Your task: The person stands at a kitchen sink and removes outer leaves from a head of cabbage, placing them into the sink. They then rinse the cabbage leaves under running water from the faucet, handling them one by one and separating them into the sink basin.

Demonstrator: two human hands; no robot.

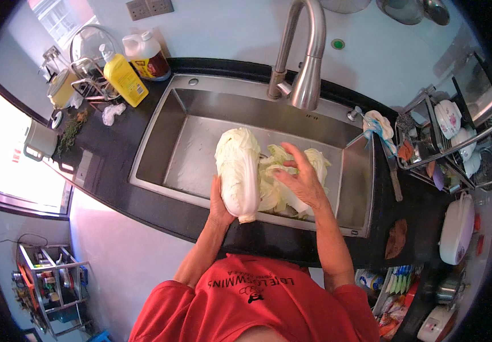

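A pale napa cabbage (238, 171) is held upright over the front of the steel sink, its stem end toward me. My left hand (221, 204) grips it from the left and below, with most of the fingers hidden behind it. To the right of the cabbage, my right hand (301, 181) hovers with fingers apart, holding nothing that I can see. Beneath that hand, several loose cabbage leaves (272, 196) lie in the right part of the sink basin (194, 154).
A steel faucet (308, 74) hangs over the sink's back edge. On the left counter stand a yellow pump bottle (125, 78) and a large jug (146, 56). At the right are a knife (395, 183), a dish rack (451, 148) and a brown cloth (396, 238).
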